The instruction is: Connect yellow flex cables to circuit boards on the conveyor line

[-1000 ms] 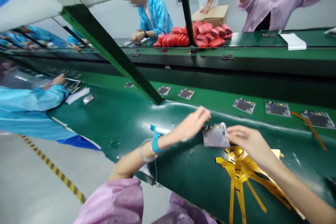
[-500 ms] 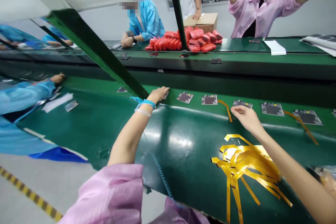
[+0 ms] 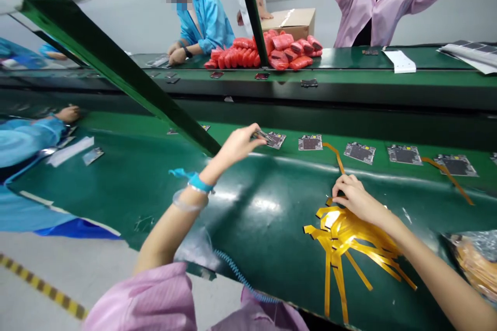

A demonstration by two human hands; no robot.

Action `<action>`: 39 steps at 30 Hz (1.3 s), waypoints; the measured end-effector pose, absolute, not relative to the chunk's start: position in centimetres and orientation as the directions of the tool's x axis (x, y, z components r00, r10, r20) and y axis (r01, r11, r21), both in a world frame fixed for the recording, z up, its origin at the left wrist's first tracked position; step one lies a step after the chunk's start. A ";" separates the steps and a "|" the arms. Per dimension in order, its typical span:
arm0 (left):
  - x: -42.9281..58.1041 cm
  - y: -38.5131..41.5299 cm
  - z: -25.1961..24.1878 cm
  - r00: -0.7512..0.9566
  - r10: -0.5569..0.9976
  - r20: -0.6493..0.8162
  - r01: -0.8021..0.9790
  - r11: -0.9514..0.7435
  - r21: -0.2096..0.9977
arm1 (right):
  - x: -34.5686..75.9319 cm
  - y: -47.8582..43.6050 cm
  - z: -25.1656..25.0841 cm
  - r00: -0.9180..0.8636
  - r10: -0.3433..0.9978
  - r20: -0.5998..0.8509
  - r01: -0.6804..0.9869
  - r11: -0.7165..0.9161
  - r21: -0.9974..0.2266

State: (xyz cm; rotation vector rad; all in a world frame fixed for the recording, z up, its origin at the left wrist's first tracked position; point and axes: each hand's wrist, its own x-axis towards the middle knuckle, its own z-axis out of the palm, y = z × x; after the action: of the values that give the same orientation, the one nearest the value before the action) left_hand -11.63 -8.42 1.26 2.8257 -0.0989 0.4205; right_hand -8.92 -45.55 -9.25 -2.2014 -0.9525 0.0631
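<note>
My left hand (image 3: 241, 146) reaches over the green bench, thumb and fingers pinched on a thin silvery piece (image 3: 264, 136). Its kind is unclear, and its tip overlaps the left edge of a circuit board (image 3: 277, 140). Closed at the fingertips, my right hand (image 3: 354, 195) grips the upper end of an orange flex cable (image 3: 329, 200) at the top of a loose pile of such cables (image 3: 355, 240). Just above the right hand, another flex cable (image 3: 337, 155) runs from a circuit board (image 3: 310, 143). More circuit boards (image 3: 359, 152) lie in a row to the right.
A slanting green post (image 3: 155, 106) stands left of my left hand. A plastic bag of orange parts (image 3: 476, 258) lies at right. A blue coiled cord (image 3: 235, 269) hangs near my body. Co-workers sit at left and across, behind red wrapped bundles (image 3: 279, 51) and a cardboard box (image 3: 291, 21).
My left hand has lifted and moved right, to the edge of a circuit board, with a silvery piece showing in its fingers. My right hand has come down from the boards to the cable pile.
</note>
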 end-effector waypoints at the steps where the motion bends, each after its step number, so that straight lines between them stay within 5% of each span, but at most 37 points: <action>1: -13.3 -10.6 0.6 0.950 -0.034 0.310 -0.136 -0.940 0.313 | -9.1 -45.6 -8.8 0.722 0.655 0.224 0.609 -0.447 -0.655; 4: -18.2 -17.0 -1.5 0.973 -0.100 0.208 -0.213 -0.737 0.642 | -11.2 -45.8 -7.3 0.764 0.595 0.249 0.551 -0.401 -0.732; 9: -23.3 -23.6 -3.5 0.968 -0.250 0.009 -0.158 -0.582 0.798 | -17.3 -46.1 -5.7 0.840 0.506 0.196 0.407 -0.347 -0.845; 15: -24.4 -25.6 -3.9 0.957 -0.287 -0.048 -0.102 -0.486 0.868 | -20.0 -46.8 -6.9 0.883 0.451 0.128 0.334 -0.414 -0.847; 28: -24.7 -27.1 -3.5 0.949 -0.315 -0.003 -0.186 -0.568 0.802 | -22.6 -47.4 -8.3 0.847 0.308 0.433 0.529 -0.418 -0.738; 33: -24.6 -27.0 -3.7 0.935 -0.352 -0.034 -0.189 -0.577 0.795 | -22.9 -47.4 -8.6 0.869 0.303 0.392 0.493 -0.456 -0.741; 36: -24.1 -26.8 -3.7 0.913 -0.395 -0.100 -0.069 -0.392 0.918 | -22.6 -47.8 -8.5 0.882 0.350 0.315 0.448 -0.421 -0.789; 39: -23.3 -26.6 -4.0 0.891 -0.436 -0.130 0.045 -0.199 0.979 | -22.5 -48.6 -8.1 0.917 0.382 0.110 0.230 -0.283 -0.931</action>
State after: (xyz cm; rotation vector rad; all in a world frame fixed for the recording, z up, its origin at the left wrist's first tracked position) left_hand -23.28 -26.60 -4.03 1.7236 -0.2994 -0.4462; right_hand -22.46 -48.60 -8.11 -1.8755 -0.4504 0.1581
